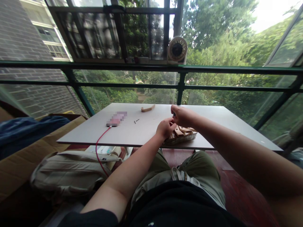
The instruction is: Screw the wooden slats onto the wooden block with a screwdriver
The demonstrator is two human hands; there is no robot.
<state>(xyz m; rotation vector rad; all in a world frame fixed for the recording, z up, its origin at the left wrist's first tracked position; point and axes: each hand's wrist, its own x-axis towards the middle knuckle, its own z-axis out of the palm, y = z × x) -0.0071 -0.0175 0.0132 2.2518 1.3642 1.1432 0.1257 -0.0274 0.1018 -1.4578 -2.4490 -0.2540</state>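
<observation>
Both hands meet over a stack of wooden pieces (184,131) at the near edge of the white table (213,119)

The right hand (182,115) pinches a small dark item (173,114) just above the stack; the left hand (165,128) touches it, fingers curled shut, their hold hidden. Farther left lie two screws (136,120), a curved wooden piece (147,108) and a phone (116,119) on a red cable (101,142)

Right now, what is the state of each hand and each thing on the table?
Left hand, curled over the wooden pieces.
Right hand, pinching a small dark part.
Wooden pieces, piled at the near edge.
Curved piece, lying loose.
Screws, loose.
Phone, flat, red cable attached.
</observation>
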